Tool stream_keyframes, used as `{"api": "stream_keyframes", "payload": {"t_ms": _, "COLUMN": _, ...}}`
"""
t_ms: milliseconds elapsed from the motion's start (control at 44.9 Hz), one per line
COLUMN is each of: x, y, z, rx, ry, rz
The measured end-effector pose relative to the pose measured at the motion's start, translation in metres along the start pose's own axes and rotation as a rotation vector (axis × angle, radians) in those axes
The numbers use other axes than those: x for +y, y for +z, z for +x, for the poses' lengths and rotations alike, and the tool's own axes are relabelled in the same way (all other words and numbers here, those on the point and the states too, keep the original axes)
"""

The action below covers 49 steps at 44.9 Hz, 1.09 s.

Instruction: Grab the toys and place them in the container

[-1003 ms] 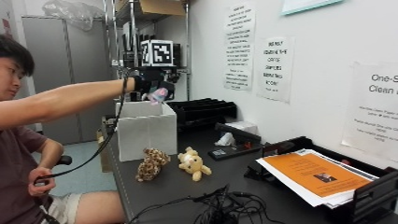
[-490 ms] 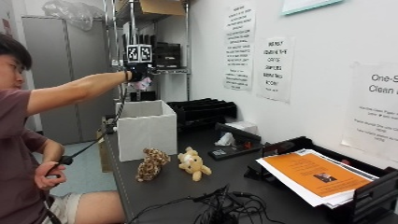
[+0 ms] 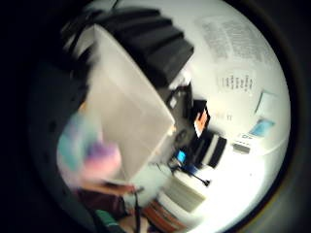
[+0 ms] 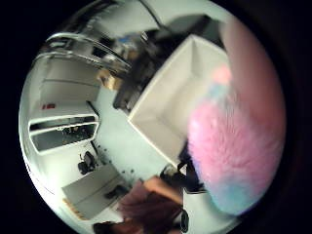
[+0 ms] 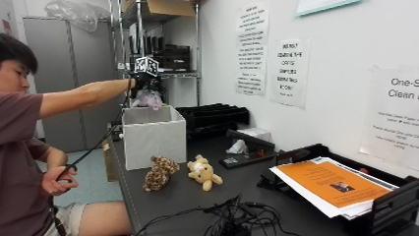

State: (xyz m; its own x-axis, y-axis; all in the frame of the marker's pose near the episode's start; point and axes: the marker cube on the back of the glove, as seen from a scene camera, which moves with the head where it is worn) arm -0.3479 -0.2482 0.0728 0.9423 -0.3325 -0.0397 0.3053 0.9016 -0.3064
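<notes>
Progress partial: right hand has its grip clamped on a pink fluffy toy held above the open white container, not yet dropped in, while leopard toy and yellow bear lie on the bench.

The outside camera stands at the near end of the surface, facing along it toward the white box, with the wall on its right and my outstretched arm entering from the left. Both palm cameras sit on my grip, above the box, facing down. The thumb-side view looks into the box's open top, a pink furry toy close before its lens. The little-finger-side view shows the box's outer wall and the surface beyond. All three views share the box.
</notes>
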Motion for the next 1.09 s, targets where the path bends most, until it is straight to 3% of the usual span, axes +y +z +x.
{"api": "stream_keyframes", "payload": {"t_ms": 45, "x": 0.002, "y": 0.003, "z": 0.004, "rx": -0.02, "ry": 0.04, "rz": -0.06}}
{"api": "stream_keyframes", "payload": {"t_ms": 178, "x": 0.02, "y": -0.006, "z": 0.036, "rx": -0.083, "ry": 0.01, "rz": 0.004}}
{"api": "stream_keyframes", "payload": {"t_ms": 557, "x": 0.097, "y": -0.01, "z": 0.188, "rx": -0.064, "ry": 0.294, "rz": -0.005}}
{"api": "stream_keyframes", "payload": {"t_ms": 780, "x": 0.16, "y": 0.037, "z": 0.28, "rx": -0.099, "ry": 0.453, "rz": -0.004}}
{"api": "stream_keyframes", "payload": {"t_ms": 936, "x": 0.184, "y": 0.079, "z": 0.3, "rx": -0.144, "ry": 0.447, "rz": 0.074}}
{"api": "stream_keyframes", "payload": {"t_ms": 1092, "x": 0.184, "y": 0.18, "z": 0.286, "rx": -0.199, "ry": 0.415, "rz": 0.088}}
